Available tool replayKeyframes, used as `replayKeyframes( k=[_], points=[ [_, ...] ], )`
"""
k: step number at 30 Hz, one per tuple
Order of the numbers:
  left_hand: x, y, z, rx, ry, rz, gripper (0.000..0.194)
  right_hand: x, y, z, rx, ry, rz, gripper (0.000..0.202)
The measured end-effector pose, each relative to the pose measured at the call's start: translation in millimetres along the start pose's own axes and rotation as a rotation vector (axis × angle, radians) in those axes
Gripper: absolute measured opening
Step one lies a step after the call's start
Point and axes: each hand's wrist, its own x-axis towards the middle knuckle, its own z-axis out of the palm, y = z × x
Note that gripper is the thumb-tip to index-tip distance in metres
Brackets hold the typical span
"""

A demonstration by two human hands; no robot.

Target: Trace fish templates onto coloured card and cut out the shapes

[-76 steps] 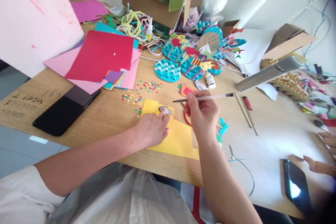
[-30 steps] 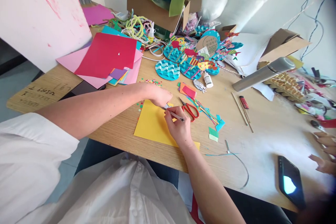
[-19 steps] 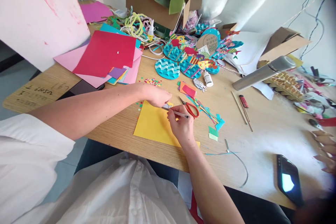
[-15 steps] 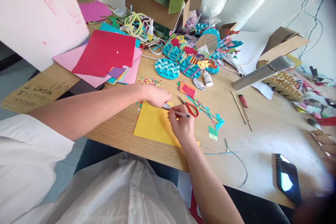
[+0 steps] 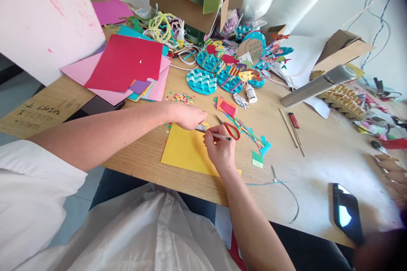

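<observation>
A pen is gripped in my right hand, its tip slanting left to a small grey cut-out. My left hand reaches in from the left, fingers closed together and pressing the cut-out down; part of it is hidden under them. Both hands are over a yellow sheet near the table's front edge. Just beyond my right hand lie red-handled scissors. Thin coloured paper strips are to their right.
Tiny paper bits lie behind my left hand. Wavy blue ovals, a white bottle and a cardboard box stand farther back. Red paper is at left. A steel flask and phone are at right.
The view has shifted very slightly. Both hands, the pen and the grey cut-out stay in almost the same place.
</observation>
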Motion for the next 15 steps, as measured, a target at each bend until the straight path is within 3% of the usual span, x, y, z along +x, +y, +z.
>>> replayKeyframes(
  k=[15],
  points=[
    [4.6, -5.4, 7.0, 0.004, 0.013, 0.025, 0.042, -3.3, 3.6, -0.2, 0.026, 0.008, -0.007, 0.009]
  ],
)
